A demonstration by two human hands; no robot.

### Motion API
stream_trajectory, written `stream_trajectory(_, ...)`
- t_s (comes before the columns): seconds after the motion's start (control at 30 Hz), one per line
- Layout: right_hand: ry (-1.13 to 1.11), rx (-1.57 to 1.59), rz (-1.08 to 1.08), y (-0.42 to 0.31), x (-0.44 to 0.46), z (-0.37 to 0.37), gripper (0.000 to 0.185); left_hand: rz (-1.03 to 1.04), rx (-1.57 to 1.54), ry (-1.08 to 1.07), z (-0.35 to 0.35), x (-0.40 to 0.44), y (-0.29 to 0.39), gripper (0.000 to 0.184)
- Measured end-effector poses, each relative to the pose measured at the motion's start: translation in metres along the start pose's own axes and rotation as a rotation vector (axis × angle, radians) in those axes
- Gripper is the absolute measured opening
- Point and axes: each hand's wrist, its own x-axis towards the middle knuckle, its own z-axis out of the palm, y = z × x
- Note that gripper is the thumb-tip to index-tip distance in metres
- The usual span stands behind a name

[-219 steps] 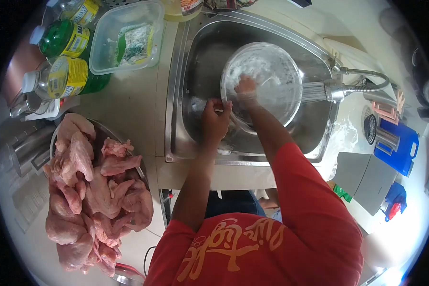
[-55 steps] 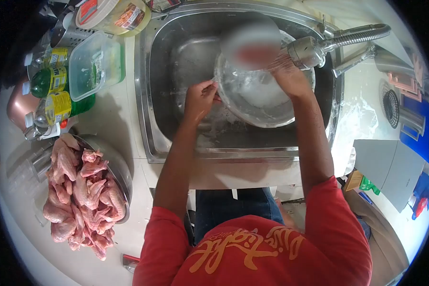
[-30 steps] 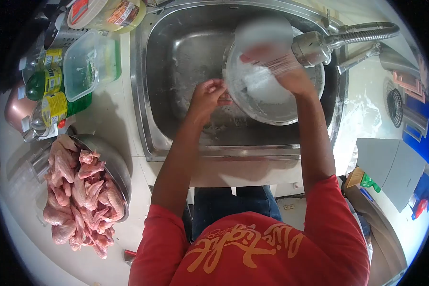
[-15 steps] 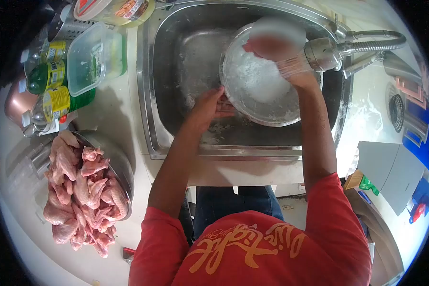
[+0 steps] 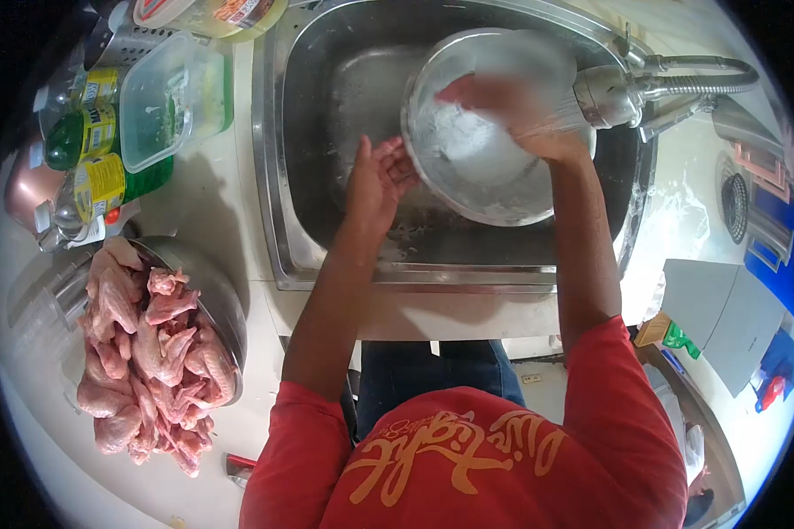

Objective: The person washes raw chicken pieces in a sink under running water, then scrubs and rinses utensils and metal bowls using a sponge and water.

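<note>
A round metal bowl [image 5: 454, 189] with whitish, foamy water sits in the right part of the steel sink [image 5: 340, 88]. My left hand [image 5: 381, 181] is at the bowl's left side, thumb and fingers apart and palm partly upturned. Its fingertips come right up to the outer wall; whether they touch is unclear. Over the inside of the bowl is my right hand [image 5: 512, 110], its fingers smeared by blur, so their grip is hidden. The faucet's spray head [image 5: 607, 97] points at that hand, and water streams onto it.
Raw chicken pieces [image 5: 154, 353] are heaped in a metal bowl [image 5: 212, 286] on the left counter. Behind them stand a clear plastic container [image 5: 157, 106] and several bottles with yellow labels [image 5: 100, 185]. A coiled wire rack [image 5: 734, 207] lies at the right.
My left hand has moved up and turned its palm more upward along the bowl's side. The bowl has shifted slightly up and left. My right hand remains under the spray, lower in view.
</note>
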Motion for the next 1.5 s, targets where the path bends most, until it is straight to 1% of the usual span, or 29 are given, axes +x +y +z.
stream_trajectory(0.07, 0.059, 0.024, 0.108, -0.001, 0.000, -0.006, 0.035, -0.188, 0.025, 0.050, 0.010, -0.013, -0.003, 0.070)
stream_trajectory(0.1, -0.011, 0.002, 0.102, 0.001, -0.002, -0.001, 0.032, -0.279, 0.039, 0.077, 0.012, -0.018, -0.003, 0.070)
stream_trajectory(0.2, -0.028, 0.089, 0.011, 0.011, -0.005, 0.006, 0.029, -0.321, -0.061, 0.027, -0.001, -0.019, -0.005, 0.067)
stream_trajectory(0.3, 0.142, 0.112, 0.017, 0.006, -0.003, 0.004, 0.034, -0.031, -0.093, 0.095, -0.002, -0.018, 0.000, 0.064)
stream_trajectory(0.33, 0.193, 0.114, 0.019, 0.003, -0.002, 0.002, 0.035, -0.118, -0.097, 0.084, -0.002, -0.020, -0.005, 0.064)
stream_trajectory(0.37, 0.000, 0.028, -0.057, 0.000, 0.001, 0.005, 0.034, -0.204, -0.099, 0.074, -0.002, -0.024, -0.013, 0.063)
stream_trajectory(0.4, -0.063, 0.043, -0.015, -0.003, 0.000, 0.008, 0.031, -0.293, -0.099, 0.064, -0.001, -0.028, -0.016, 0.063)
stream_trajectory(0.47, -0.187, 0.079, 0.069, -0.007, -0.001, 0.015, 0.028, -0.250, -0.124, 0.070, -0.007, -0.028, -0.012, 0.062)
stream_trajectory(0.5, -0.049, 0.116, -0.038, -0.002, 0.006, 0.015, 0.027, -0.231, -0.136, 0.073, -0.008, -0.028, -0.009, 0.062)
stream_trajectory(0.53, 0.104, 0.124, -0.025, -0.001, 0.009, 0.006, 0.028, -0.148, -0.183, 0.112, -0.008, -0.027, -0.006, 0.062)
stream_trajectory(0.6, 0.160, 0.165, 0.037, -0.004, 0.006, 0.004, 0.029, 0.025, -0.279, 0.186, -0.007, -0.022, -0.002, 0.061)
stream_trajectory(0.7, -0.275, 0.364, 0.156, -0.004, 0.000, 0.018, 0.029, -0.320, -0.147, 0.073, -0.011, -0.032, -0.009, 0.060)
stream_trajectory(0.8, 0.019, 0.213, -0.028, 0.009, 0.006, 0.008, 0.032, -0.220, -0.192, 0.149, -0.013, -0.030, 0.002, 0.060)
stream_trajectory(0.83, 0.212, 0.249, -0.001, 0.011, 0.009, 0.005, 0.033, -0.175, -0.205, 0.173, -0.012, -0.029, 0.002, 0.060)
stream_trajectory(0.9, -0.043, 0.219, 0.021, 0.004, 0.004, 0.007, 0.034, -0.086, -0.233, 0.223, -0.009, -0.028, 0.000, 0.061)
stream_trajectory(0.93, -0.170, 0.206, 0.031, -0.003, 0.001, 0.012, 0.034, -0.172, -0.233, 0.208, -0.007, -0.030, -0.003, 0.061)
stream_trajectory(0.97, -0.281, 0.356, 0.181, -0.006, -0.002, 0.016, 0.034, -0.260, -0.231, 0.193, -0.005, -0.032, -0.006, 0.061)
stream_trajectory(1.0, -0.177, 0.304, 0.128, -0.001, 0.002, 0.014, 0.035, -0.347, -0.228, 0.180, -0.004, -0.035, -0.008, 0.061)
stream_trajectory(1.07, 0.032, 0.194, 0.021, 0.013, 0.012, 0.005, 0.037, -0.276, -0.184, 0.178, -0.009, -0.033, -0.002, 0.061)
stream_trajectory(1.1, 0.258, 0.287, -0.009, 0.005, 0.012, 0.007, 0.039, -0.238, -0.162, 0.172, -0.009, -0.031, 0.001, 0.061)
stream_trajectory(1.2, -0.121, 0.223, 0.001, -0.001, 0.016, 0.019, 0.036, -0.234, -0.156, 0.161, -0.002, -0.034, -0.003, 0.061)
stream_trajectory(1.23, -0.309, 0.252, 0.035, -0.002, 0.016, 0.023, 0.038, -0.244, -0.157, 0.160, -0.002, -0.035, -0.006, 0.061)
stream_trajectory(1.33, -0.015, 0.220, -0.058, 0.006, 0.023, 0.014, 0.040, -0.278, -0.168, 0.162, -0.005, -0.036, -0.013, 0.061)
stream_trajectory(1.37, 0.177, 0.404, -0.115, 0.007, 0.026, 0.015, 0.040, -0.292, -0.179, 0.169, -0.005, -0.037, -0.015, 0.060)
stream_trajectory(1.47, -0.235, 0.222, -0.024, 0.003, 0.020, 0.032, 0.039, -0.299, -0.181, 0.196, 0.002, -0.036, -0.014, 0.058)
stream_trajectory(1.5, -0.303, -0.031, -0.048, 0.007, 0.018, 0.034, 0.036, -0.299, -0.174, 0.207, 0.003, -0.036, -0.014, 0.057)
